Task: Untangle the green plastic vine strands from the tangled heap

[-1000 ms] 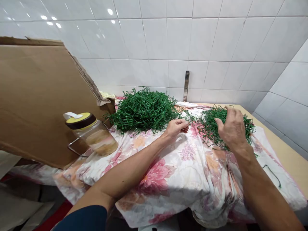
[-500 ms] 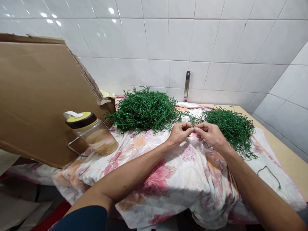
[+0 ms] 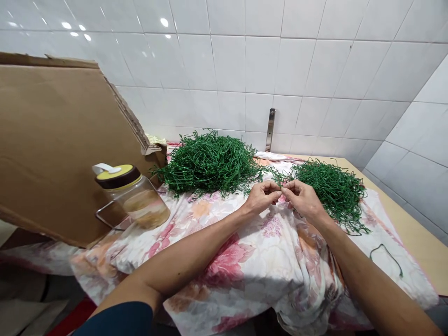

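Observation:
My left hand (image 3: pixel 263 196) and my right hand (image 3: pixel 304 198) meet fingertip to fingertip over the flowered cloth (image 3: pixel 227 261). Both are closed in a pinch on a thin green strand, mostly covered by the fingers. Behind and left of them lies a large tangled heap of green plastic-looking stems (image 3: pixel 210 163). A smaller heap of the same stems (image 3: pixel 329 191) sits just beyond my right hand. A few loose stems bridge the two heaps behind my fingertips. One single green strand (image 3: pixel 387 252) lies bent on the cloth, right of my right forearm.
A large cardboard box (image 3: pixel 63 149) stands at the left. In front of it is a clear jar (image 3: pixel 145 205) with a yellow and brown lid and pale brown liquid. A metal strip (image 3: pixel 270 130) rises against the tiled wall (image 3: pixel 227 60). Bare wooden tabletop (image 3: pixel 413 233) shows at the right.
The view has shifted slightly. My hands stay together in nearly the same pinch, and the heaps look unchanged.

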{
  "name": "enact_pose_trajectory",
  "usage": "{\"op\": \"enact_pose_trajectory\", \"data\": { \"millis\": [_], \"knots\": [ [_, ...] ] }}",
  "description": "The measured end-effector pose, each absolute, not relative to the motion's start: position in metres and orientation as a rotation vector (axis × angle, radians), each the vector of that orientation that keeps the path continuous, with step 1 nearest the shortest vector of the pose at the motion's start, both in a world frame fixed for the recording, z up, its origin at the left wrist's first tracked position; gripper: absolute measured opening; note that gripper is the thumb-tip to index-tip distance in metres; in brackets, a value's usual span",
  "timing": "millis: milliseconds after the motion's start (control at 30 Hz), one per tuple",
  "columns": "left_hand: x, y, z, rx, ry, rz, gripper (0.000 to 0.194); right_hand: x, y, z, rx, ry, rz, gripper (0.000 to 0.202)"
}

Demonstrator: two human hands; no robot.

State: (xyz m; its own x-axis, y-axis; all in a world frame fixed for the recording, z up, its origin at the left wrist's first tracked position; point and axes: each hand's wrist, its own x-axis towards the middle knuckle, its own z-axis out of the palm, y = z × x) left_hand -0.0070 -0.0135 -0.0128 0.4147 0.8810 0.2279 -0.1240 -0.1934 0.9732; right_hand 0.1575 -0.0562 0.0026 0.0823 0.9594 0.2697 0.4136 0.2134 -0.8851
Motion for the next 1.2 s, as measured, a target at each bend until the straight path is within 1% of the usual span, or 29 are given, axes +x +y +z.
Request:
{"op": "enact_pose_trajectory", "data": {
  "millis": [133, 200, 400, 500, 567, 600, 733, 800, 867, 967, 1067, 1200],
  "knots": [
    [-0.007, -0.013, -0.013, 1.367, 0.698, 1.052, 0.04, 0.157, -0.057, 0.0, -1.355, -1.634, 0.364, 0.022],
    [-0.007, -0.011, -0.014, 1.333, 0.731, 1.079, 0.044, 0.156, -0.057, -0.002, -1.346, -1.69, 0.257, 0.021],
    [-0.009, -0.004, -0.015, 1.344, 0.803, 1.058, 0.047, 0.151, -0.06, -0.002, -1.336, -1.803, 0.174, 0.011],
    [-0.01, -0.005, -0.015, 1.413, 0.821, 1.091, 0.045, 0.149, -0.06, -0.003, -1.382, -1.726, 0.234, 0.009],
    [-0.01, -0.006, -0.015, 1.518, 0.859, 1.163, 0.042, 0.15, -0.059, -0.004, -1.432, -1.602, 0.332, 0.008],
    [-0.01, -0.007, -0.014, 1.589, 0.883, 1.21, 0.039, 0.15, -0.058, -0.005, -1.446, -1.535, 0.404, 0.008],
    [-0.012, -0.01, -0.013, 1.861, 0.923, 1.374, 0.029, 0.15, -0.054, -0.006, -1.417, -1.378, 0.794, 0.022],
    [-0.013, -0.011, -0.012, 1.908, 0.93, 1.424, 0.024, 0.148, -0.053, -0.005, -1.381, -1.301, 0.943, 0.018],
    [-0.013, -0.011, -0.01, 1.885, 0.935, 1.469, 0.021, 0.145, -0.053, -0.003, -1.329, -1.177, 1.019, 0.015],
    [-0.012, -0.01, -0.008, 1.733, 0.917, 1.481, 0.023, 0.142, -0.055, 0.002, -1.246, -1.021, 1.063, 0.022],
    [-0.01, -0.008, -0.006, 1.457, 0.874, 1.355, 0.031, 0.14, -0.054, 0.003, -1.21, -0.938, 1.063, 0.026],
    [-0.01, -0.006, -0.005, 1.164, 0.785, 1.213, 0.039, 0.139, -0.053, -0.001, -1.173, -0.954, 1.041, 0.026]
  ]
}}
